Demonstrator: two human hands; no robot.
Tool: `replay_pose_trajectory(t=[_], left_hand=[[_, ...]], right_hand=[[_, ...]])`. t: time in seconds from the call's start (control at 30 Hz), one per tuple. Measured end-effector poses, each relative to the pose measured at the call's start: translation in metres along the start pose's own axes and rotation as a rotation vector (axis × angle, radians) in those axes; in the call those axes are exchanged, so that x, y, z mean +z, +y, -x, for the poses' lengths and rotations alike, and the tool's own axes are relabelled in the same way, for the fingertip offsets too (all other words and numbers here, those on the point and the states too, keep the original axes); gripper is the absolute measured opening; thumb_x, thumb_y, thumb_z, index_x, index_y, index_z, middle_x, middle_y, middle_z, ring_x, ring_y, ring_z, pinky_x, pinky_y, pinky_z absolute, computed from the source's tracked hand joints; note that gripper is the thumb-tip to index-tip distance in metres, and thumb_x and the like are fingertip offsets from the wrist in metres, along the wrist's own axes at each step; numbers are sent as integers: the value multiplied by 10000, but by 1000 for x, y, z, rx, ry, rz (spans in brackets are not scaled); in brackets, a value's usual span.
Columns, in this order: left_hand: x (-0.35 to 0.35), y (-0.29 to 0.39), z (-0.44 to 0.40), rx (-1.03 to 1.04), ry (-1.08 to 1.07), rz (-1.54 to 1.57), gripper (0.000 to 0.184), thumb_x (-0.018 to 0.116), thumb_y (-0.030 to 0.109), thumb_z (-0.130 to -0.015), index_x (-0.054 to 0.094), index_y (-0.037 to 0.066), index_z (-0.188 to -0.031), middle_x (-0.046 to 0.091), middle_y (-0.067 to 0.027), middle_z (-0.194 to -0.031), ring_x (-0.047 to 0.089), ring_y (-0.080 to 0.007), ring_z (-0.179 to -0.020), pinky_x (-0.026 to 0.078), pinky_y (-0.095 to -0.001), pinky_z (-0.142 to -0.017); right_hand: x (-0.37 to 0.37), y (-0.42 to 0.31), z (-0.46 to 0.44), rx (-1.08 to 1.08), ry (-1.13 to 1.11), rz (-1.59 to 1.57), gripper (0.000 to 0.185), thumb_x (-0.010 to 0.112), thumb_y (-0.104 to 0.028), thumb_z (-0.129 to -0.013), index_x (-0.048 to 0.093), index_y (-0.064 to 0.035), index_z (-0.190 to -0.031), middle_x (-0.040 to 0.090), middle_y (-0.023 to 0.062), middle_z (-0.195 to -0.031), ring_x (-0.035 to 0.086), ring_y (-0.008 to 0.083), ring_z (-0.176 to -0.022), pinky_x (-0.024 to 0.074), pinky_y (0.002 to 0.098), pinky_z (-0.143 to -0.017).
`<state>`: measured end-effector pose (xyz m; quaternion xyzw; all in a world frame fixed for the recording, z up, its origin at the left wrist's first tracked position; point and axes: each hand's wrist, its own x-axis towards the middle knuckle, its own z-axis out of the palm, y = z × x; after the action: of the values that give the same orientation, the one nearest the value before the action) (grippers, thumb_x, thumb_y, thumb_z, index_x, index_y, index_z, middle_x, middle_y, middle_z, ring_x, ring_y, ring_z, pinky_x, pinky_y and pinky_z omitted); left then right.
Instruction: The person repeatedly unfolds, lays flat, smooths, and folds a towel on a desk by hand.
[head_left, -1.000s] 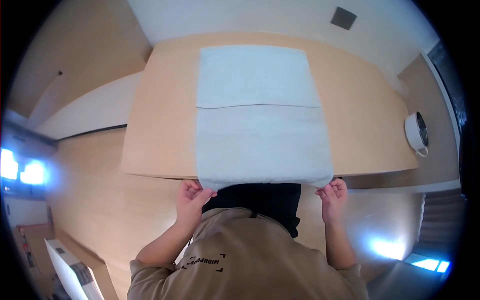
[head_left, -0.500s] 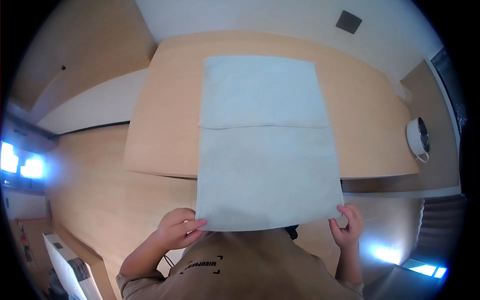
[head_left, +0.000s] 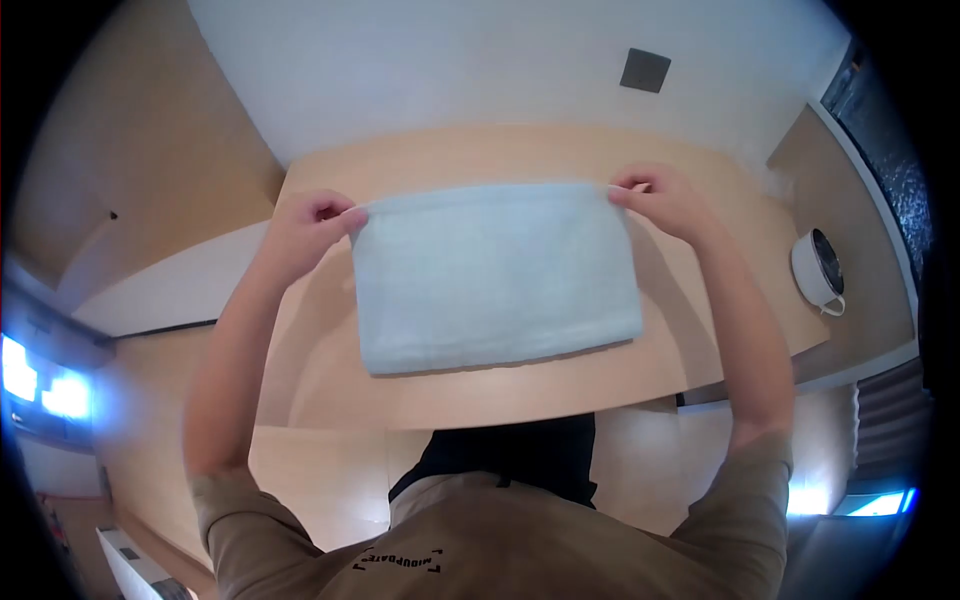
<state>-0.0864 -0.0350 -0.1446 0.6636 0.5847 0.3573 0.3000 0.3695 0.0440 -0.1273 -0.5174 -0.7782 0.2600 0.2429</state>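
Note:
A pale blue-grey cloth (head_left: 498, 275), doubled over into a wide rectangle, is on or just above the light wooden table (head_left: 480, 398). My left hand (head_left: 318, 222) pinches its far left corner between thumb and fingers. At the far right corner, my right hand (head_left: 645, 197) pinches the cloth in the same way. The far edge is stretched between the two hands, and the near edge lies short of the table's front edge.
A white pot-like container (head_left: 817, 270) with a handle stands at the table's right end. A dark square plate (head_left: 645, 70) is on the pale surface beyond the table. A white boxy object (head_left: 140, 565) is at the lower left.
Both hands have moved from near my body to the far side of the table, carrying the cloth's near edge over. The cloth, long and hanging off the front before, is now shorter and folded.

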Motion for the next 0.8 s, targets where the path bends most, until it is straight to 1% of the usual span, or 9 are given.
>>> replay_pose_trajectory(t=[0.07, 0.13, 0.17, 0.33, 0.43, 0.47, 0.53, 0.67, 0.8], left_hand=[[9, -17, -40, -173, 18, -120, 189, 743, 196, -872, 708, 11, -893, 623, -14, -751, 536, -96, -685, 432, -273, -609], [14, -35, -67, -242, -93, -146, 172, 755, 161, -847, 714, 7, -911, 644, -28, -763, 560, -107, -669, 446, -280, -592], [17, -43, -76, -279, -151, -159, 169, 762, 144, -835, 717, 5, -920, 654, -36, -768, 572, -113, -662, 453, -283, -583], [25, -31, -93, -319, -192, -130, 181, 779, 57, -766, 711, -21, -915, 691, -93, -797, 638, -163, -670, 512, -316, -593], [21, -23, -105, -364, -347, -250, 167, 765, 34, -748, 701, -12, -895, 681, -90, -787, 636, -166, -686, 512, -317, -602], [17, -19, -106, -377, -405, -304, 158, 759, 30, -746, 696, -6, -886, 675, -85, -781, 630, -162, -689, 507, -315, -602], [10, -1, -99, -319, -423, -422, 147, 751, 28, -742, 674, 1, -864, 660, -74, -763, 612, -153, -684, 498, -310, -608], [-16, 33, -61, -118, -351, -486, 134, 738, 28, -749, 633, 10, -831, 641, -57, -748, 576, -138, -657, 481, -306, -617], [-40, 87, -8, -82, -310, -198, 150, 743, -21, -743, 638, 3, -848, 649, -42, -772, 601, -119, -691, 498, -281, -631]], right_hand=[[19, 22, -38, 76, -74, -56, 150, 717, -160, -883, 693, -18, -926, 652, 16, -865, 591, 114, -831, 489, 283, -738], [35, 35, -60, 190, -149, -162, 139, 723, -145, -871, 700, -22, -933, 655, 27, -853, 595, 115, -822, 497, 289, -723], [38, 39, -65, 186, -138, -152, 130, 724, -135, -865, 699, -23, -926, 657, 34, -850, 597, 119, -818, 500, 294, -716], [40, 48, -81, 119, -172, -168, 90, 720, -82, -832, 681, -23, -887, 656, 47, -827, 604, 134, -793, 504, 303, -695], [30, 26, -86, 145, -307, 188, 88, 714, -39, -809, 661, -25, -877, 657, 45, -839, 604, 139, -793, 502, 289, -717], [29, 24, -84, 123, -296, 191, 99, 714, -34, -805, 664, -26, -890, 661, 45, -846, 608, 138, -795, 503, 285, -723], [21, 18, -78, 71, -269, 209, 126, 714, -24, -798, 670, -26, -916, 668, 45, -861, 614, 137, -800, 505, 277, -736], [-16, -12, -31, 70, -166, -31, 126, 720, -63, -833, 694, -25, -950, 688, 41, -896, 635, 131, -840, 518, 281, -761], [-54, -38, 41, 22, -25, -226, 165, 729, -123, -865, 717, -19, -992, 707, 48, -938, 651, 140, -887, 523, 294, -792]])
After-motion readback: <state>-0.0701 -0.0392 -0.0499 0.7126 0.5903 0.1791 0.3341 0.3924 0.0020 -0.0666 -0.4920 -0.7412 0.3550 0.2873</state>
